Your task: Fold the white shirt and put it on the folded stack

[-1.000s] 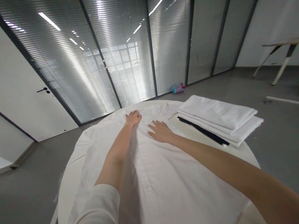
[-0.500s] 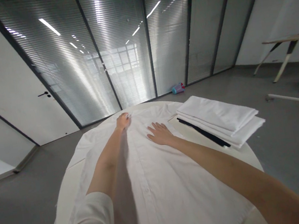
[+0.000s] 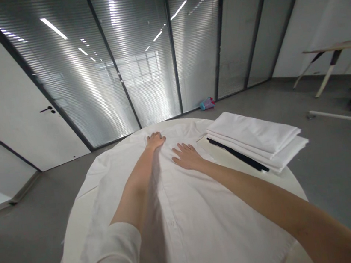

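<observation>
A white button-up shirt (image 3: 193, 215) lies spread flat over a round white table (image 3: 290, 179), its button placket running away from me. My left hand (image 3: 155, 140) rests palm down on the shirt's far end near the collar, fingers together and laid flat. My right hand (image 3: 186, 156) lies flat on the cloth just right of the placket, fingers spread. Neither hand holds anything.
A stack of folded white garments (image 3: 255, 138) with a dark item beneath sits on the table's right side. A blue and pink bottle (image 3: 207, 103) lies on the grey floor by the glass wall. A desk (image 3: 337, 56) stands far right; a door is at the left.
My left hand slid left to the collar with fingers curled, then came back right and flattened. My right hand stayed in place on the shirt.
</observation>
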`<act>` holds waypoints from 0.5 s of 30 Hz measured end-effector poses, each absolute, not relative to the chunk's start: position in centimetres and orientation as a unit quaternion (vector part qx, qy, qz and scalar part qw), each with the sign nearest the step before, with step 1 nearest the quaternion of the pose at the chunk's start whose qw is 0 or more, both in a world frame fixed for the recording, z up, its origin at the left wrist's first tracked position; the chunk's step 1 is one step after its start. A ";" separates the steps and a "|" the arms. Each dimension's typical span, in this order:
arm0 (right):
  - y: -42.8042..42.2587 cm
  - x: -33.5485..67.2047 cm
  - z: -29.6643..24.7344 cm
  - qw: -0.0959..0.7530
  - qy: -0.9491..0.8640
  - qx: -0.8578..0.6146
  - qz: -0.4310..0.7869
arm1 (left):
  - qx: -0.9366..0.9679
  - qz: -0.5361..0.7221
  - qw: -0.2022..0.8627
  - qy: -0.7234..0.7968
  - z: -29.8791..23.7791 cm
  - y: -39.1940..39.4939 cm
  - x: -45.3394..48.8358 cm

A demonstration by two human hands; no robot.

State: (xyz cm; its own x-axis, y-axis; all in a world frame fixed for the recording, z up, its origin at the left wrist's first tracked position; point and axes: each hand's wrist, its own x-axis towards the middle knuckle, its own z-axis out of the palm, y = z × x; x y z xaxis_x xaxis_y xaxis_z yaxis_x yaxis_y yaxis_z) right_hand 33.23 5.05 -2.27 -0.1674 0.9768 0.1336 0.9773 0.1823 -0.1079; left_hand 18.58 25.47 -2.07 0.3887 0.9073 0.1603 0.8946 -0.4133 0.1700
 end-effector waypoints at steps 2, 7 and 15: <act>5.0 33.2 -2.3 0.086 -0.763 -0.640 -0.003 | 0.838 0.103 0.043 0.535 -2.2 25.8 19.0; 4.9 33.1 -2.2 0.087 -0.761 -0.642 0.003 | 0.830 0.137 0.032 0.540 -2.0 25.7 16.6; 5.2 33.3 -2.1 0.075 -0.760 -0.645 0.012 | 0.765 0.193 -0.013 0.615 -1.9 23.7 7.8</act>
State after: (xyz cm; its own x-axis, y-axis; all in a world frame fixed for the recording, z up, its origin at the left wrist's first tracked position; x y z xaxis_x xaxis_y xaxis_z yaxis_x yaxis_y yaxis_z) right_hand 33.34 5.21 -2.07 -0.1568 0.9826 0.0993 0.9791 0.1679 -0.1149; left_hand 7.78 23.67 -1.91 0.1697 0.9351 0.3112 0.9449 -0.2441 0.2180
